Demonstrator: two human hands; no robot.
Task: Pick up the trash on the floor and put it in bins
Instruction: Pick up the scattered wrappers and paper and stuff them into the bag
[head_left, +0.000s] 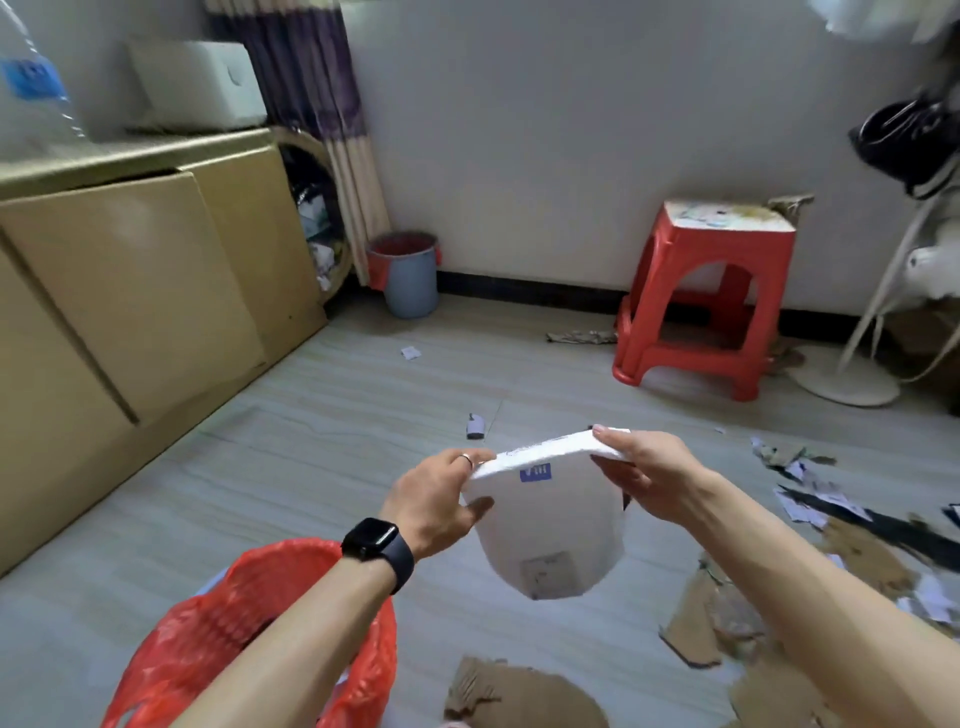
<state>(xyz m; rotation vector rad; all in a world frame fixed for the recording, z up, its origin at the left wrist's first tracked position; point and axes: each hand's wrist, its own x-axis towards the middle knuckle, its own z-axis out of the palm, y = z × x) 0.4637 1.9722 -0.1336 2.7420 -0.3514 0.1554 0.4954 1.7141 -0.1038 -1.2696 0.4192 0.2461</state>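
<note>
A white plastic mailer bag (550, 525) is held in the air above the floor (311, 467), its top edge stretched between both hands and its body hanging below. The left end of that edge is pinched by the left hand (434, 506), whose fingers (480, 457) are curled over the top with the thumb pressed against the bag's face. The right end is gripped by the right hand (649, 478), fingers closed on top and thumb underneath. A ring (466, 458) and a dark wristwatch (376, 545) are worn on the left.

A bin lined with a red bag (249, 623) is seen under the left forearm, just left of the mailer. Torn cardboard pieces (524, 696) are scattered on the floor below and to the right. Farther off, a paper scrap (410, 353) and a small grey object (475, 426) lie on the floor. A blue bin (410, 280) and a red stool (701, 291) are placed by the wall.
</note>
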